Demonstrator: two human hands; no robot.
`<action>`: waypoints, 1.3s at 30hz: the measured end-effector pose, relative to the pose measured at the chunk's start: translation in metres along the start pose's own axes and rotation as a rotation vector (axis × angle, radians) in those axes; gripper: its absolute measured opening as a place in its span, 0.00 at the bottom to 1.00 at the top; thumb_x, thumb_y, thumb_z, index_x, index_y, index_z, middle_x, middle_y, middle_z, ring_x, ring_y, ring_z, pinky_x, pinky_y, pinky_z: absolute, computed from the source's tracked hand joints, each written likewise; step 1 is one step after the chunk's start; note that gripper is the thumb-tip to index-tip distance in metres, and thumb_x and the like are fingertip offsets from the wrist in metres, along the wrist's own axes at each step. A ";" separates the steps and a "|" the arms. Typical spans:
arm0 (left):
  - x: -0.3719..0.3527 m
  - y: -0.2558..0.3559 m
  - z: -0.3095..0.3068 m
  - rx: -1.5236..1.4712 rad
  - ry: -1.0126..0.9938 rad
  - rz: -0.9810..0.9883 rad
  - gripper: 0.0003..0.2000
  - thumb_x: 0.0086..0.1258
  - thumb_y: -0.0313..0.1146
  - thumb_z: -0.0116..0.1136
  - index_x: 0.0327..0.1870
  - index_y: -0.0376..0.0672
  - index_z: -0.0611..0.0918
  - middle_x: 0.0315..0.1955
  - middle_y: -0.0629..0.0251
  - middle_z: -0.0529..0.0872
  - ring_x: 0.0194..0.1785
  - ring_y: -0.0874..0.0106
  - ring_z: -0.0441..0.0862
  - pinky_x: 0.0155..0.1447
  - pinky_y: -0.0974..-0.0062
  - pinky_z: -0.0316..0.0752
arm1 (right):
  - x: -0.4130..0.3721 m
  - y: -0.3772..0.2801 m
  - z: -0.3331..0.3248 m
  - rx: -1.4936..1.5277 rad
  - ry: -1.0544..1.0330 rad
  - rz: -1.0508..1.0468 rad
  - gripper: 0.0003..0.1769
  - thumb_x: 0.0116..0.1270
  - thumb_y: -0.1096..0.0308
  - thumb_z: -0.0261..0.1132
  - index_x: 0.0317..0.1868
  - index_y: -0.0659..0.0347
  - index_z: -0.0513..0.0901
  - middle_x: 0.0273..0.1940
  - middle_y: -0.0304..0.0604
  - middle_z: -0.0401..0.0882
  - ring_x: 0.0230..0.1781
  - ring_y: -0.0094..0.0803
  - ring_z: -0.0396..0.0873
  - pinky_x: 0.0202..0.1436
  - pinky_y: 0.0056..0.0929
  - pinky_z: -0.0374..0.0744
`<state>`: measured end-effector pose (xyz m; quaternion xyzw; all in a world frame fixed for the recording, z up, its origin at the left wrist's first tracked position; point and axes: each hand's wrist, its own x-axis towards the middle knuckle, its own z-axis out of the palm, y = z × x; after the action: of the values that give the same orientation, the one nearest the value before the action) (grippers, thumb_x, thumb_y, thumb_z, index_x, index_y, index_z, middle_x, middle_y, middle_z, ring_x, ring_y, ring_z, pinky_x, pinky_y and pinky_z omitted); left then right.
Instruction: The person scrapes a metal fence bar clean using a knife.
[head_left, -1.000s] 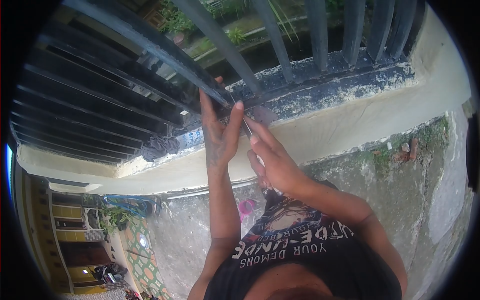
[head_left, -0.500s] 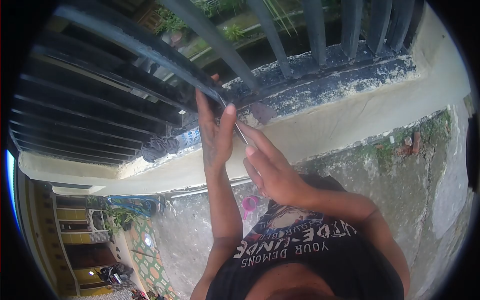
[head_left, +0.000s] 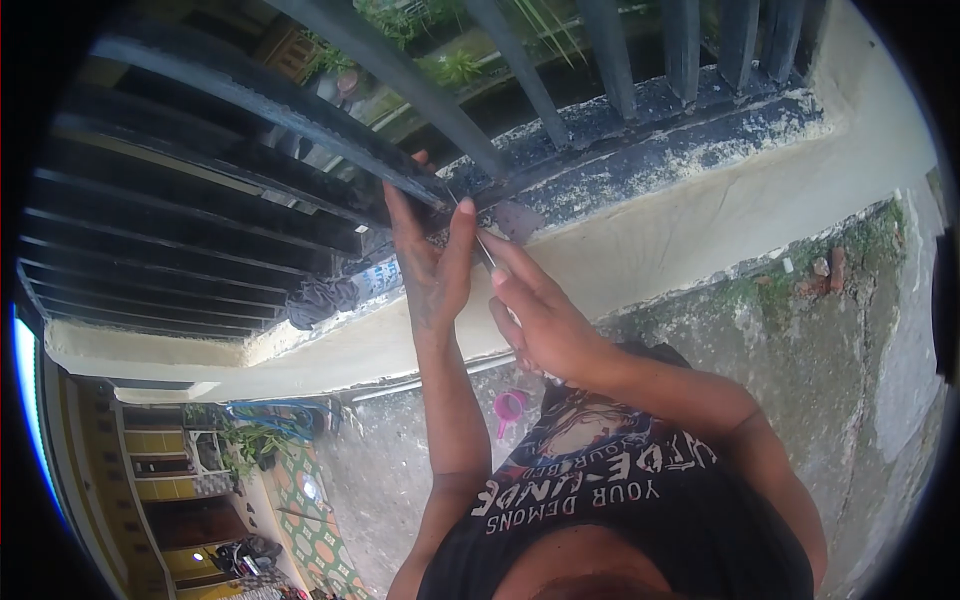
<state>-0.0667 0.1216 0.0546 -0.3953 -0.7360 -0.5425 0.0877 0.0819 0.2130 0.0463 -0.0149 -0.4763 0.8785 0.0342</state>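
My right hand [head_left: 550,325] is closed around a slim metal tool, its thin blade [head_left: 486,248] seen edge-on and pointing up toward the foot of a dark railing bar [head_left: 330,140]. Most of its handle is hidden in my palm, so the exact kind cannot be told. My left hand [head_left: 430,260] is at the lower end of that bar, fingers passing behind it and a fingertip showing on the far side. The left thumb stands upright beside the blade. Below the bars runs a ledge with worn, flaking dark paint [head_left: 650,165].
A crumpled grey cloth [head_left: 320,300] lies on the ledge to the left, near a blue-and-white packet [head_left: 380,277]. A pink dipper [head_left: 508,406] sits on the concrete floor. Brick pieces [head_left: 836,270] lie at the wall's foot on the right. Plants grow beyond the railing.
The view has shifted slightly. The blade and my right hand have moved a little relative to the bar's foot, and less of the blade shows. My left hand stays at the same bar.
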 end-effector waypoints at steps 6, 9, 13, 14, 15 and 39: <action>0.001 0.004 -0.001 -0.025 0.014 -0.011 0.34 0.74 0.31 0.63 0.79 0.37 0.62 0.70 0.53 0.73 0.69 0.63 0.72 0.72 0.65 0.67 | -0.006 -0.009 0.010 0.073 -0.040 -0.001 0.30 0.87 0.57 0.42 0.84 0.55 0.53 0.21 0.31 0.62 0.16 0.18 0.59 0.18 0.23 0.65; 0.000 0.004 0.002 0.023 0.018 -0.019 0.34 0.75 0.31 0.63 0.78 0.37 0.63 0.69 0.52 0.73 0.68 0.64 0.73 0.72 0.65 0.68 | 0.002 -0.005 0.004 0.121 -0.009 0.081 0.31 0.87 0.57 0.42 0.84 0.54 0.52 0.21 0.32 0.64 0.13 0.19 0.59 0.16 0.23 0.66; 0.001 0.002 0.000 -0.008 0.043 0.005 0.32 0.75 0.32 0.62 0.78 0.36 0.63 0.68 0.52 0.74 0.67 0.63 0.74 0.70 0.64 0.70 | -0.004 -0.018 0.010 0.176 -0.076 0.067 0.30 0.87 0.57 0.42 0.84 0.54 0.52 0.21 0.32 0.64 0.12 0.19 0.59 0.15 0.23 0.66; 0.001 0.003 0.000 -0.008 0.046 0.002 0.32 0.75 0.32 0.62 0.78 0.36 0.63 0.68 0.52 0.74 0.67 0.63 0.74 0.70 0.64 0.70 | -0.002 -0.015 0.010 0.203 -0.040 0.091 0.30 0.87 0.57 0.42 0.84 0.54 0.52 0.21 0.32 0.64 0.12 0.20 0.59 0.14 0.23 0.66; 0.001 0.006 0.002 0.008 0.040 -0.028 0.33 0.76 0.33 0.62 0.78 0.36 0.63 0.68 0.51 0.74 0.67 0.62 0.74 0.70 0.64 0.70 | -0.001 -0.013 0.010 0.231 -0.003 0.114 0.30 0.87 0.57 0.42 0.84 0.55 0.52 0.21 0.32 0.64 0.12 0.20 0.59 0.14 0.24 0.66; 0.001 0.009 0.001 -0.155 0.046 -0.003 0.33 0.78 0.37 0.59 0.79 0.35 0.62 0.70 0.51 0.71 0.72 0.61 0.69 0.75 0.62 0.63 | 0.001 -0.009 0.007 0.042 -0.092 -0.070 0.30 0.88 0.58 0.43 0.83 0.59 0.53 0.26 0.29 0.63 0.23 0.16 0.59 0.27 0.19 0.64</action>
<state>-0.0610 0.1244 0.0612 -0.3869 -0.6904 -0.6069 0.0731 0.0813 0.2118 0.0581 0.0429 -0.4591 0.8863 0.0433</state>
